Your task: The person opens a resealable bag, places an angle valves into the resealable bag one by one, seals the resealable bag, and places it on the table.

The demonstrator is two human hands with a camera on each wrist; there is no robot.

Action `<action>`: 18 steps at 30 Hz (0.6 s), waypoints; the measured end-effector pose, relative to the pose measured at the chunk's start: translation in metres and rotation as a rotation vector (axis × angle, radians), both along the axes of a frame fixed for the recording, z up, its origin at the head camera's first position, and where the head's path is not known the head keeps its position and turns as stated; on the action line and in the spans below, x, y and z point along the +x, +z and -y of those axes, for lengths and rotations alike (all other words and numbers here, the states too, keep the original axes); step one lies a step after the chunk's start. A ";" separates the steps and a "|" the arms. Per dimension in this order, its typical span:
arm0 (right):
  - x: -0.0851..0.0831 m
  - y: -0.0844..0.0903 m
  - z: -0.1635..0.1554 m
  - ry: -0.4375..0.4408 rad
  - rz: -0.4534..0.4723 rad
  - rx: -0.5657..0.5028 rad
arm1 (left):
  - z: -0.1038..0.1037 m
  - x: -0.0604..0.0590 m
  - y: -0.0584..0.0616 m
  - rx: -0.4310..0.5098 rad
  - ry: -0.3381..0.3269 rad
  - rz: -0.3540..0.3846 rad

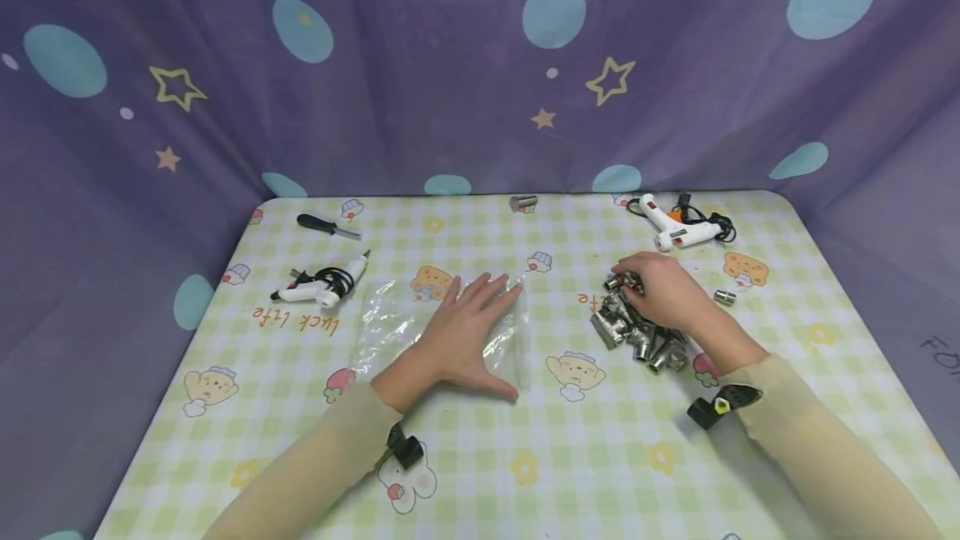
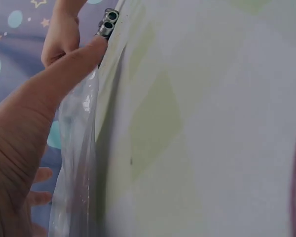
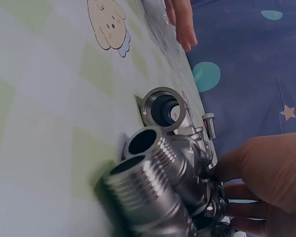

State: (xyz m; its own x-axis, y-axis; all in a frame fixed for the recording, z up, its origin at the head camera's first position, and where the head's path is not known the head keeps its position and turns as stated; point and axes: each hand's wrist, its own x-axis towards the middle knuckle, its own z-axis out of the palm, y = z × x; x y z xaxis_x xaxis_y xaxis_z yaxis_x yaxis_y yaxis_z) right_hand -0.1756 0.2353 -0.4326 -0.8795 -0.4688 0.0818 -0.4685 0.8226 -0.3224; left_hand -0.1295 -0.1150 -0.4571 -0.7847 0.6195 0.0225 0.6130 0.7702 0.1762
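Note:
My left hand [image 1: 467,338] lies with fingers spread on a clear plastic bag [image 1: 386,332] left of the table's middle. The left wrist view shows its thumb extended over the bag [image 2: 79,143]. At the right, my right hand [image 1: 663,288] reaches over a pile of shiny metal pipe fittings [image 1: 641,338], its thumb and fingers curled round one at the far side. Threaded ends and open bores of the fittings [image 3: 150,185] show in the right wrist view, where the right hand's fingertips [image 3: 224,168] are partly hidden behind the pile.
A black-handled screwdriver [image 1: 317,224] and a white glue gun [image 1: 330,286] lie at the left. Another white glue gun [image 1: 686,233] is at the back right. Single metal pieces lie at the back edge [image 1: 523,203] and right of the pile [image 1: 725,297]. A purple curtain [image 1: 450,82] hangs behind.

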 end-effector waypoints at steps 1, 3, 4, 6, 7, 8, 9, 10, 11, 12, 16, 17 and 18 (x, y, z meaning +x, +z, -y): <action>-0.001 0.000 0.001 0.005 0.002 0.000 | 0.000 0.000 -0.001 -0.015 0.000 -0.007; -0.002 0.001 0.002 0.008 0.009 0.008 | -0.001 -0.001 -0.001 -0.030 0.006 -0.013; -0.003 0.000 0.003 0.011 0.010 0.010 | -0.001 -0.002 -0.002 -0.035 0.011 -0.011; -0.004 -0.001 0.004 0.012 0.007 0.013 | -0.002 -0.002 -0.003 -0.043 0.026 -0.007; -0.005 -0.001 0.005 0.012 0.003 0.013 | -0.002 -0.003 -0.003 -0.046 0.035 -0.001; -0.005 -0.002 0.005 0.012 -0.003 0.012 | -0.002 -0.003 -0.004 -0.047 0.044 0.005; -0.006 -0.003 0.006 0.013 -0.007 0.010 | -0.002 -0.004 -0.004 -0.054 0.053 0.011; -0.007 -0.004 0.006 0.014 -0.012 0.008 | -0.003 -0.004 -0.005 -0.059 0.059 0.014; -0.008 -0.005 0.007 0.018 -0.016 0.004 | -0.003 -0.004 -0.005 -0.065 0.064 0.015; -0.009 -0.005 0.007 0.020 -0.017 0.002 | -0.003 -0.005 -0.005 -0.075 0.066 0.016; -0.010 -0.004 0.009 0.037 -0.020 -0.001 | -0.003 -0.005 -0.005 -0.073 0.059 0.011; -0.010 -0.003 0.010 0.040 -0.024 0.000 | -0.003 -0.006 -0.005 -0.065 0.057 0.007; -0.011 -0.003 0.010 0.041 -0.028 0.001 | -0.003 -0.006 -0.005 -0.057 0.055 0.003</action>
State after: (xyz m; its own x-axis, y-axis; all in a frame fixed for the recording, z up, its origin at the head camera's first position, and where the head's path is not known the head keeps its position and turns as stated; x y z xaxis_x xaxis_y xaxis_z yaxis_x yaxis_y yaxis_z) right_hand -0.1864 0.2255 -0.4357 -0.8569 -0.5045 0.1060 -0.5107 0.8027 -0.3080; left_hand -0.1351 -0.1118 -0.4619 -0.8176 0.5756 -0.0134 0.5691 0.8115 0.1329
